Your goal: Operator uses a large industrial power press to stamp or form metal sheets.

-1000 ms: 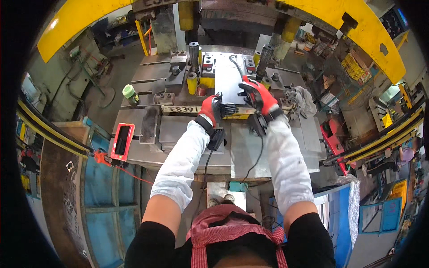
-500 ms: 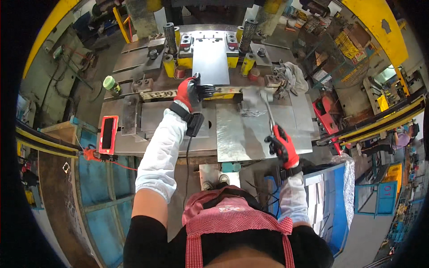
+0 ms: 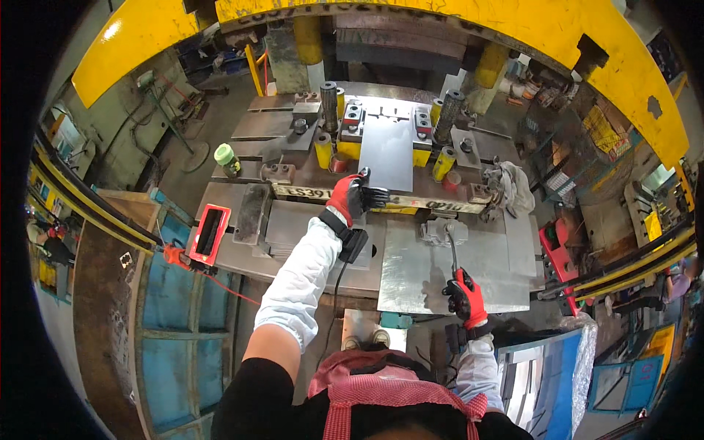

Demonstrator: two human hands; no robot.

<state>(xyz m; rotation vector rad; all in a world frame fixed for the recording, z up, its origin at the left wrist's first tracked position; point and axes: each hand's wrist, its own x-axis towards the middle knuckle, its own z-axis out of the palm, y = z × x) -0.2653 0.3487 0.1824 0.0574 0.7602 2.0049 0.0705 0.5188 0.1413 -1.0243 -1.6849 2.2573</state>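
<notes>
My left hand point(image 3: 356, 196), in a red and black glove, is at the near left corner of a flat metal sheet point(image 3: 386, 154). Its thumb lies by the sheet's edge, with the other fingers stretched out to the right along the near edge. The sheet lies on the press die between upright posts. In my right hand point(image 3: 465, 297), gloved alike, the fingers close round a thin-handled tool point(image 3: 453, 253) with a pale, blunt head. That head rests at a small grey tray-like piece point(image 3: 434, 230) on a wide shiny metal plate point(image 3: 411, 271). What the head is made of, I cannot tell.
Stacked metal sheets point(image 3: 293, 229) lie left of the plate. A red-framed phone-like object point(image 3: 210, 235) and a green-capped container point(image 3: 227, 159) stand further left. A grey rag point(image 3: 510, 187) lies at right. The yellow press frame point(image 3: 631, 81) arches overhead. A blue bin point(image 3: 554, 374) stands at lower right.
The whole view has shifted, so the bench appears lower and further right. The tool's head has come down onto the tray-like piece. My left hand remains by the sheet's corner.
</notes>
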